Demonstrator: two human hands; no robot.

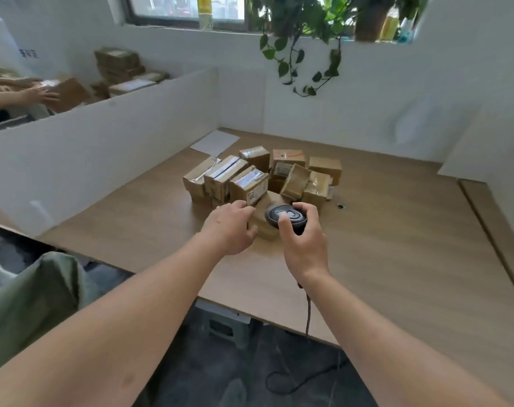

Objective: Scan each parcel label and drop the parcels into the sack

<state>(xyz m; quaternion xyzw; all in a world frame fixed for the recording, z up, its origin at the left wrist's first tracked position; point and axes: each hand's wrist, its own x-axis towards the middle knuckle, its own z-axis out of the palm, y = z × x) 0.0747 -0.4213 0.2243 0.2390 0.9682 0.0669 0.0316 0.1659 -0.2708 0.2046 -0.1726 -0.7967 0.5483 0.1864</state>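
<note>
Several small brown cardboard parcels (249,180) lie heaped in the middle of the wooden table (396,245). My left hand (230,227) grips the nearest parcel (264,227) at the front of the heap, fingers curled over its left side. My right hand (304,239) holds a dark grey handheld scanner (285,217) right above that parcel, thumb on top; its cord (308,312) hangs over the table edge. A green sack (29,304) stands at the lower left beside the table.
White partition walls (102,142) enclose the table on the left, back and right. A white sheet of paper (214,141) lies at the far left corner. Another person's hands (35,92) handle boxes beyond the left partition. A plastic stool (229,324) stands under the table.
</note>
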